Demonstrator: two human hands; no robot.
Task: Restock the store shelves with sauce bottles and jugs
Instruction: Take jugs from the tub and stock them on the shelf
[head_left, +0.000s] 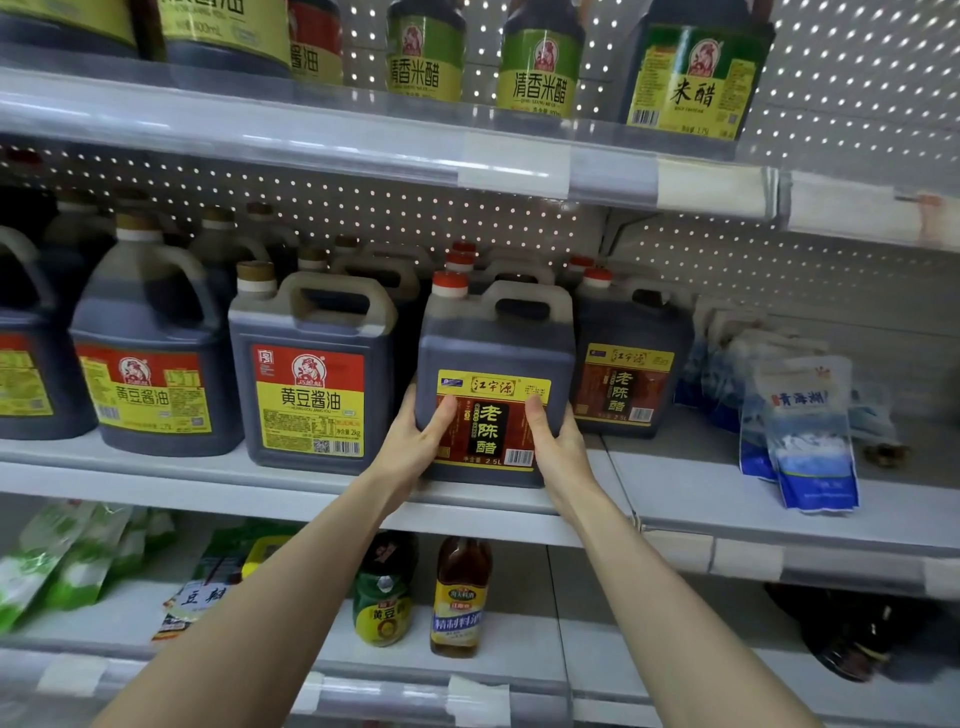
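Observation:
A dark vinegar jug with a red cap and a yellow-and-black label stands at the front edge of the middle shelf. My left hand grips its lower left corner, thumb on the label. My right hand grips its lower right corner the same way. A matching vinegar jug stands just to its right, set further back. To the left a soy sauce jug with a red-and-yellow label stands upright.
More soy sauce jugs fill the middle shelf's left side. Blue-and-white salt bags lean on the right. Green-labelled vinegar bottles line the top shelf. The bottom shelf holds two bottles and green packets.

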